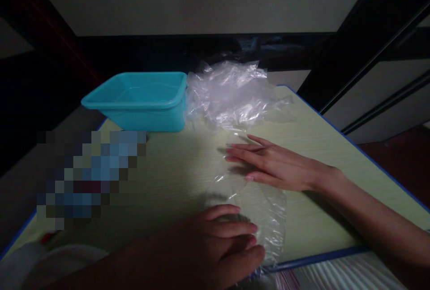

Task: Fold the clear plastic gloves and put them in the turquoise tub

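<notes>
back of l. hand [223, 245] blurred, pixelated obj. [97, 171] at l. unclear.

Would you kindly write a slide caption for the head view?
Left hand and right hand over a clear plastic sheet, with crumpled plastic and a turquoise basin beyond.

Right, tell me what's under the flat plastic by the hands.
The yellowish table shows through the clear plastic. Whatever lies beneath the parts covered by the left hand and right hand can't be seen.
</notes>
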`<state>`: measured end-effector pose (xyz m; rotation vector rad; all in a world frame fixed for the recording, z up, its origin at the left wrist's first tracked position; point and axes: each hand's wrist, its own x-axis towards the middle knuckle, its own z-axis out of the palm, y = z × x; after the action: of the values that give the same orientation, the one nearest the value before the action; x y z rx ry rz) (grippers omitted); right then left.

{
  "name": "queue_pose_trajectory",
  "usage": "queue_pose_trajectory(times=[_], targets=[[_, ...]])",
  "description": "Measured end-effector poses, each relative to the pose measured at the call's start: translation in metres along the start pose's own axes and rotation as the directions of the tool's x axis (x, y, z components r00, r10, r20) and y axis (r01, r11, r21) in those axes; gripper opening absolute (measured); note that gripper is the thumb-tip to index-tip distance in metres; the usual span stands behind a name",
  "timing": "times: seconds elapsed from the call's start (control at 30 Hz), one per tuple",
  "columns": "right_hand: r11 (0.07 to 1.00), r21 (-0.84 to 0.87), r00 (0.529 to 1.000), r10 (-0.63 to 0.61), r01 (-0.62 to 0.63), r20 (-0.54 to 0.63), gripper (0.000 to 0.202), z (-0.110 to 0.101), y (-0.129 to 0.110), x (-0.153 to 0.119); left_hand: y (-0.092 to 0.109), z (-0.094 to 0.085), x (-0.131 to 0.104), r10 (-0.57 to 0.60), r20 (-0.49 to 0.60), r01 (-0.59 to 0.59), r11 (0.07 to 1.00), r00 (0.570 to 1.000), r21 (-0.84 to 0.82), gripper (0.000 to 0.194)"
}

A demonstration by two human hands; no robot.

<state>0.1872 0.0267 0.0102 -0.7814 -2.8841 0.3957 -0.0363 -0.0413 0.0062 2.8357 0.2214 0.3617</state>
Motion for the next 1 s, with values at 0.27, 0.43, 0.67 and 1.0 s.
queue_pose_trajectory(times=[0.27,0.43,0.67,1.0], targets=[[0.997,0.014,0.997,-0.072,0.072,0.006,0.058,0.008,-0.006,0.010,0.001,0.008,0.001,0.018,-0.032,-0.020,0.999,0.999,-0.039,0.029],[0.995,0.057,0.996,-0.084,0.084,0.006,0.059,0.006,-0.005,0.011,0.001,-0.003,0.002,0.053,0.120,-0.049,0.998,0.991,-0.039,0.031],[1.000,0.011,0.998,-0.012,0.012,-0.058,0.054,0.006,0.006,0.006,-0.009,0.004,-0.011,0.038,-0.028,-0.041,0.993,0.999,-0.113,0.039],[1.000,0.018,1.000,0.015,-0.014,-0.028,0.057,0.011,0.003,0.011,-0.009,0.013,-0.013,0.028,0.026,-0.024,0.988,0.999,-0.150,0.041]])
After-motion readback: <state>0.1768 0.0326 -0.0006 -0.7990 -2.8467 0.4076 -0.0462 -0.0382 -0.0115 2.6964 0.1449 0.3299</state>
